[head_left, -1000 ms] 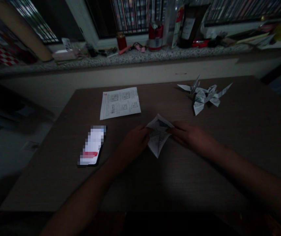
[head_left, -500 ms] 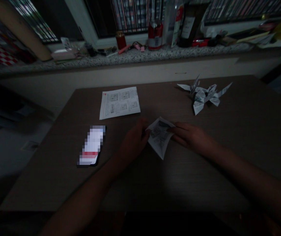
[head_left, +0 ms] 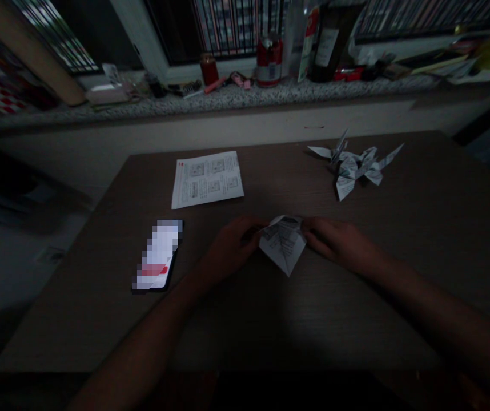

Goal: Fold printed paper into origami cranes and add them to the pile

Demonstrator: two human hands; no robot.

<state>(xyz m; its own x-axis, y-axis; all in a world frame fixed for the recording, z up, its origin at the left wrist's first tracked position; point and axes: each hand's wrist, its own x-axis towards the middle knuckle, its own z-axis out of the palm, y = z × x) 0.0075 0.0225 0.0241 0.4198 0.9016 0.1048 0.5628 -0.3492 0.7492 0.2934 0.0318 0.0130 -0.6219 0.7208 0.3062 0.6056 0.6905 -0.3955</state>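
Note:
A partly folded piece of printed paper (head_left: pixel 284 245) lies on the dark wooden table (head_left: pixel 356 297), its point toward me. My left hand (head_left: pixel 230 248) pinches its left corner with curled fingers. My right hand (head_left: pixel 334 240) grips its right corner, fingers closed on the edge. Two finished paper cranes (head_left: pixel 353 164) rest at the far right of the table. A flat printed sheet (head_left: pixel 208 178) lies beyond my left hand.
A phone (head_left: pixel 158 255) with a lit screen lies left of my left arm. Behind the table runs a speckled ledge (head_left: pixel 228 100) with a red can (head_left: pixel 269 53), a dark bottle (head_left: pixel 325 43), jars and small clutter. The room is dim.
The folded paper has been turned and flattened between both hands; its point has shifted slightly right. My left hand has moved back onto the left corner.

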